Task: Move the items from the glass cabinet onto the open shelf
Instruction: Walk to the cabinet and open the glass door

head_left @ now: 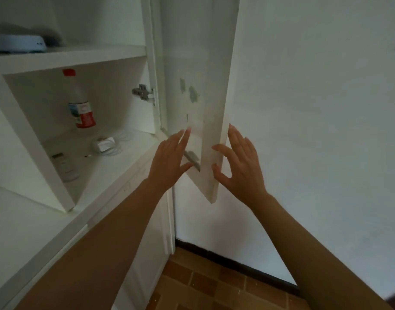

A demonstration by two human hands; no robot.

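Observation:
The white cabinet door (214, 104) stands swung open, edge toward me. My left hand (169, 162) lies with straight fingers against the door's inner side near its lower hinge. My right hand (239, 166) is spread beside the door's outer edge, thumb and fingertips touching the edge. Inside the cabinet compartment stands a clear bottle (80, 104) with a red cap and red label. A white charger with coiled cable (107, 145) and a flat white remote-like item (65, 166) lie on the compartment floor (116, 162).
Above the compartment, a shelf (68, 58) holds a round white device (18, 43). A white ledge (24, 224) runs below at left. The white wall (315, 108) is close on the right. Brown floor tiles (214, 285) lie below.

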